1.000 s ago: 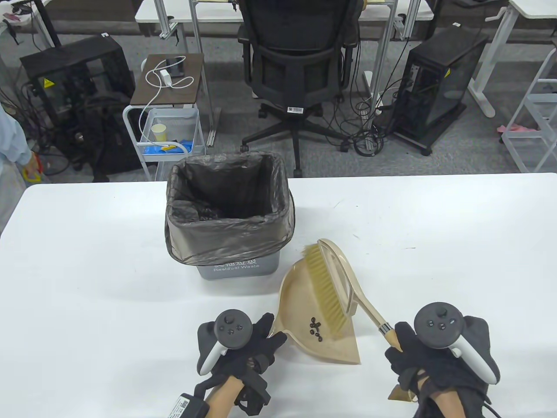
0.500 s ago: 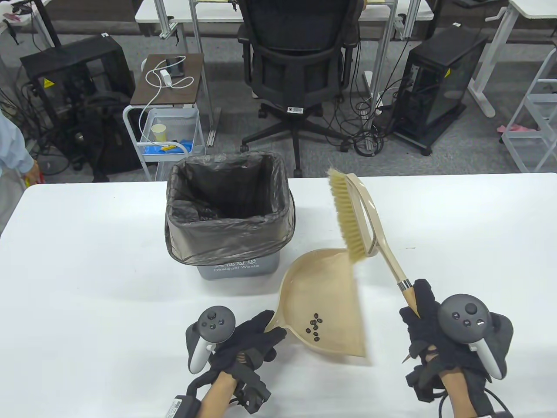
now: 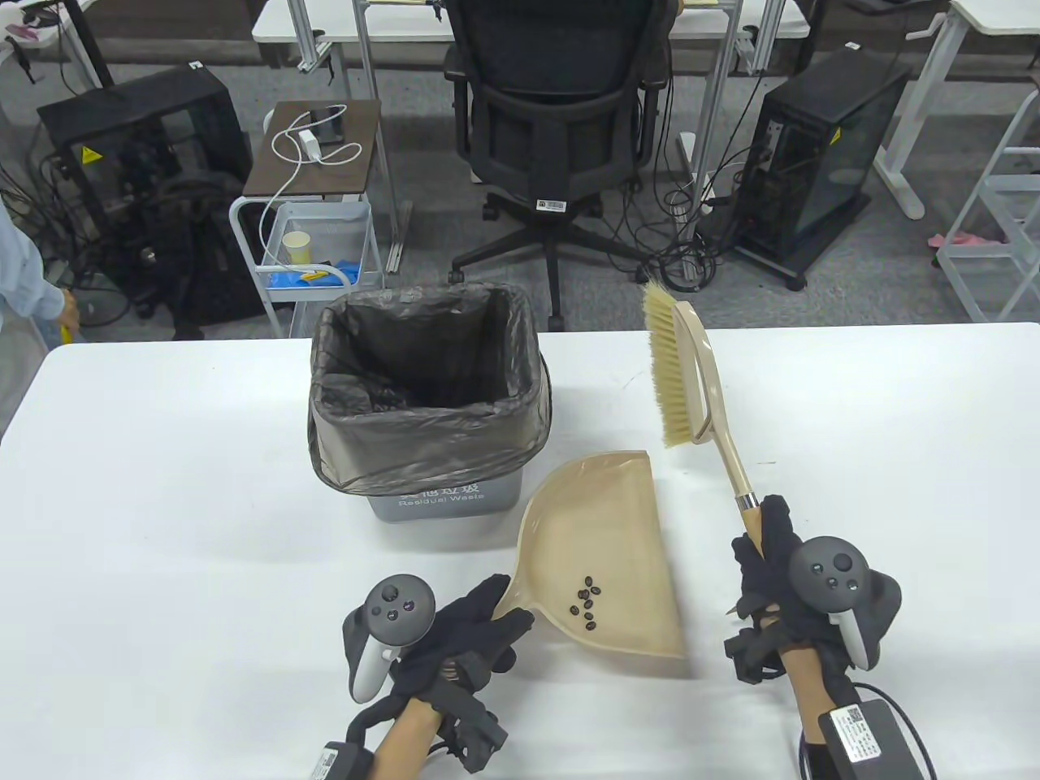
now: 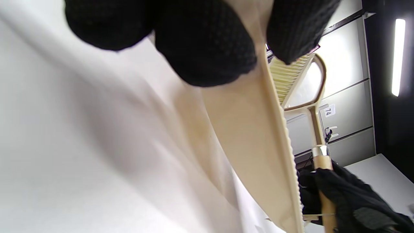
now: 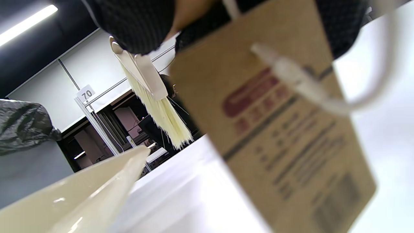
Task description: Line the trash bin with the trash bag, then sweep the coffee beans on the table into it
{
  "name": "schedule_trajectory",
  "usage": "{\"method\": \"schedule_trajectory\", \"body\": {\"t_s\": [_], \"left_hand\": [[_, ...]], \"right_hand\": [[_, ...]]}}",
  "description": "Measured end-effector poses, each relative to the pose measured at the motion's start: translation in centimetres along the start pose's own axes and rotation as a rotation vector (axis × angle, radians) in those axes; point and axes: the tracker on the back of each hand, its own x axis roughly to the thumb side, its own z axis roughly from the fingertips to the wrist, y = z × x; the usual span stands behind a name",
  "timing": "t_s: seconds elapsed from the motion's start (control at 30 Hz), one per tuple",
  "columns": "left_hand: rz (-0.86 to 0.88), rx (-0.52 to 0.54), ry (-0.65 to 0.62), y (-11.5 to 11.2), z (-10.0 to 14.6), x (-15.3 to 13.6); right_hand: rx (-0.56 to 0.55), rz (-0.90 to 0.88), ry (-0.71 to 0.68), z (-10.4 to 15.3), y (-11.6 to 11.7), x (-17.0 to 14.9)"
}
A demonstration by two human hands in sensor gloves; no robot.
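Observation:
A grey trash bin (image 3: 443, 500) lined with a dark bag (image 3: 422, 455) stands at the table's middle. A beige dustpan (image 3: 601, 520) lies right of it with several coffee beans (image 3: 587, 605) near its handle end. My left hand (image 3: 475, 626) grips the dustpan's handle; its fingers (image 4: 203, 42) curl round the pan (image 4: 252, 136) in the left wrist view. My right hand (image 3: 772, 561) holds the brush (image 3: 678, 374) by its wooden handle, lifted and pointing away, clear of the pan. The right wrist view has the bristles (image 5: 158, 113) and a hanging cardboard tag (image 5: 275, 123).
The white table (image 3: 162, 528) ends just behind the bin. Beyond it stand an office chair (image 3: 561, 122), a small cart (image 3: 313, 244) and computer cases on the floor. A person's sleeve (image 3: 24, 276) shows at the far left edge.
My right hand has lifted the brush out of the dustpan and swung it up and to the right. The dustpan's front has turned a little. The beans stay in the pan.

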Motion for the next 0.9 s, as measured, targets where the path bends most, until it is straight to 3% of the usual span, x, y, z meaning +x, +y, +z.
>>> {"method": "schedule_trajectory", "body": {"t_s": [0.3, 0.43, 0.67, 0.9], "left_hand": [[0.058, 0.025, -0.040, 1.0, 0.3, 0.3], [0.109, -0.050, -0.060, 1.4, 0.2, 1.6], [0.063, -0.054, -0.091, 2.0, 0.7, 6.2], [0.027, -0.007, -0.161, 4.1, 1.7, 11.9]], "right_hand": [[0.086, -0.044, 0.052, 0.3, 0.2, -1.6], [0.081, -0.086, 0.110, 0.2, -0.3, -2.3], [0.092, -0.229, 0.234, 0.5, -0.9, -3.7], [0.115, -0.291, 0.251, 0.5, -1.0, -4.1]]}}
